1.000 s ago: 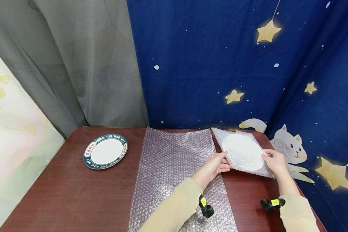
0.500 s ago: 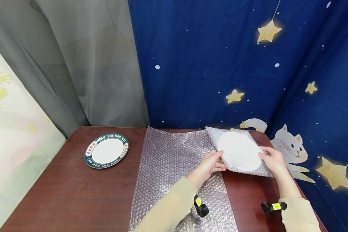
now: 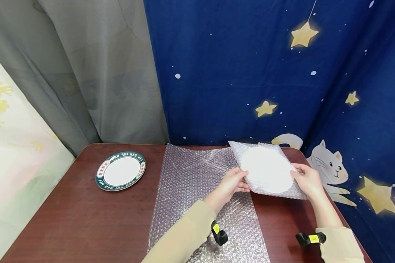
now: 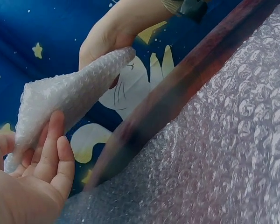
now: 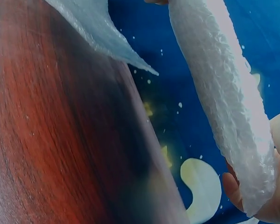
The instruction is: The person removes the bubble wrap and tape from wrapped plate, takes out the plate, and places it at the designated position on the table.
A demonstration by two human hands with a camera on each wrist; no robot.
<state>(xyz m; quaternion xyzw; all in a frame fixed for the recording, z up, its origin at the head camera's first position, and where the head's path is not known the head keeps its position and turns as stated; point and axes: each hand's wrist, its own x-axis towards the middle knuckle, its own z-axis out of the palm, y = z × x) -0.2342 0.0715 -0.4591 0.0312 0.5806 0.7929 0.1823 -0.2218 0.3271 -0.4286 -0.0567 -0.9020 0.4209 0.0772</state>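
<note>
A round white plate wrapped in bubble wrap (image 3: 266, 170) is held up over the right part of the table, tilted. My left hand (image 3: 232, 182) pinches its left edge, thumb on top and fingers underneath. At the opposite edge, my right hand (image 3: 307, 179) grips it. The left wrist view shows the left fingers (image 4: 49, 156) spread under the wrapping. In the right wrist view the wrapped package (image 5: 224, 93) appears edge-on, with right fingers (image 5: 231, 186) curled behind its lower end. A flat bubble wrap sheet (image 3: 191, 182) lies beneath my left forearm.
A plate with a green lettered rim (image 3: 139, 160) sits at the back left of the brown table (image 3: 85, 219). Grey curtain (image 3: 125, 73) and blue star-patterned curtain (image 3: 224, 73) hang behind the table's far edge.
Both hands have carried the wrapped plate a little to the left, so its left corner now overlaps the bubble wrap sheet in the head view. The green-rimmed plate has stayed put.
</note>
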